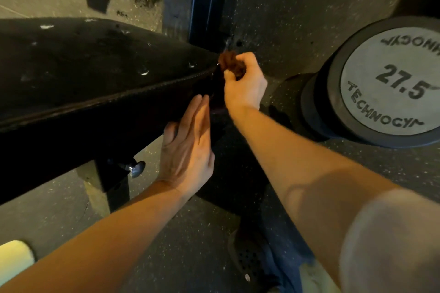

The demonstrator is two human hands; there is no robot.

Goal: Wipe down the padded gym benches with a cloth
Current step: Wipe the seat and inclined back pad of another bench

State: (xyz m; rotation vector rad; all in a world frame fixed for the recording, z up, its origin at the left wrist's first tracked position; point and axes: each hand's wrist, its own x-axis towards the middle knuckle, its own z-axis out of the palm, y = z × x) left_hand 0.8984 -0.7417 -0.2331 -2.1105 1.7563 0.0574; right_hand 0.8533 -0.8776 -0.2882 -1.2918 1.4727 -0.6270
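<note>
Centre of frame: I see my right hand [245,83], arm stretched forward, fingers curled tight round a bunched brown cloth [231,64] at the narrow tip of the black bench pad [95,59]. Below it: my left hand [188,150], fingers straight and pressed together, laid flat against the pad's side. Right edge: dumbbell [381,83] marked 27.5 on the speckled floor [297,7].
</note>
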